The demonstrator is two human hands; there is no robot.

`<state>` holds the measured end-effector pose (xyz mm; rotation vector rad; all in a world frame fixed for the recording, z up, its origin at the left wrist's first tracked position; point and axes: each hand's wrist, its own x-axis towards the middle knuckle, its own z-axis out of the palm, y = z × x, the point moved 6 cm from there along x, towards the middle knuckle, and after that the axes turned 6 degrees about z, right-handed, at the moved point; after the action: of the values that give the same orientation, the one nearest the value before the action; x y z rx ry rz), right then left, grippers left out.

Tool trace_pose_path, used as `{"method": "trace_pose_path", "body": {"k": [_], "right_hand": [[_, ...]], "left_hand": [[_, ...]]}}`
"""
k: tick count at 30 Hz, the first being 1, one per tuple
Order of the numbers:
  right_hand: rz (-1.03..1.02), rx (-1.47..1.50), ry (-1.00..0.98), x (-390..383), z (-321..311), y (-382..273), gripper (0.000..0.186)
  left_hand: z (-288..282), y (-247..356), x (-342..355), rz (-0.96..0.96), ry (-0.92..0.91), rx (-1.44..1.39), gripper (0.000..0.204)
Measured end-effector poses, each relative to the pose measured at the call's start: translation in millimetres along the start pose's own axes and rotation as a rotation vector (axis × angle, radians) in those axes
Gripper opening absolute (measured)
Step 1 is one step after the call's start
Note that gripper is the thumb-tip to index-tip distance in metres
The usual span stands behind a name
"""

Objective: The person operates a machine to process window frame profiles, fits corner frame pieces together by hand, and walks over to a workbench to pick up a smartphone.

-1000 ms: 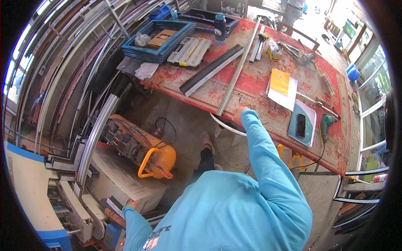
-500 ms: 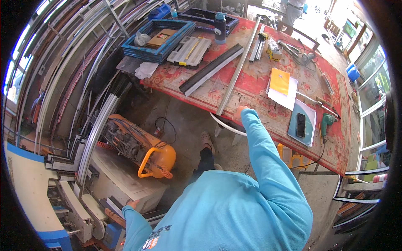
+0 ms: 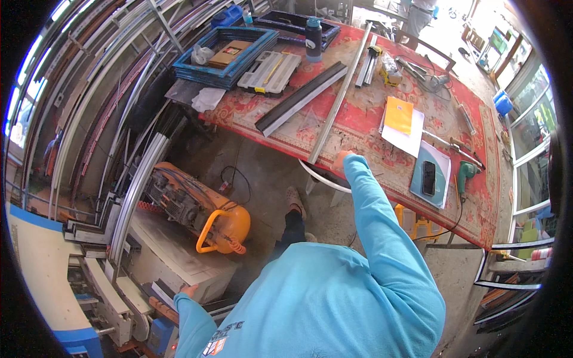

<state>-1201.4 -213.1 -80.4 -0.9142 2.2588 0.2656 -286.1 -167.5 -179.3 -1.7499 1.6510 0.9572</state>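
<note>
Our right hand (image 3: 342, 160) at the near edge of the red-covered table (image 3: 364, 140).
The long metal bar (image 3: 341, 95) lies on it, its near end just beside that hand; our left hand (image 3: 190, 290) is well apart, near the pale box (image 3: 216, 281). We cannot tell whether either grips. For steady support, we'd best keep our fingers clear of the bar's end.

A workshop is shown: ahead and left of the left fingers (image 3: 191, 289), many long profiles (image 3: 138, 179) are racked; ahead of those fingers, an orange air compressor (image 3: 206, 203) is set on the floor (image 3: 265, 173). Right of the right fingers (image 3: 341, 157), a green power tool (image 3: 468, 171) is laid on a worktable (image 3: 439, 116).
</note>
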Motion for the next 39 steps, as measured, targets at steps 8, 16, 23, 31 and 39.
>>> {"method": "trace_pose_path", "body": {"k": [8,16,23,31,39], "right_hand": [[0.012,-0.037,0.057,30,14,7,0.061],[-0.047,-0.054,-0.020,1,0,1,0.061],[-0.026,-0.022,0.017,-17,-6,0,0.048],[-0.054,-0.027,-0.011,-19,-8,-5,0.053],[-0.065,-0.079,-0.004,0,1,1,0.061]], "left_hand": [[-4,15,-14,-0.094,0.034,-0.089,0.083],[-18,50,-40,0.119,0.071,-0.109,0.069],[-24,57,-46,-0.075,0.088,-0.133,0.063],[-19,45,-44,-0.050,0.110,-0.170,0.066],[-26,62,-50,0.019,0.161,-0.211,0.064]]}}
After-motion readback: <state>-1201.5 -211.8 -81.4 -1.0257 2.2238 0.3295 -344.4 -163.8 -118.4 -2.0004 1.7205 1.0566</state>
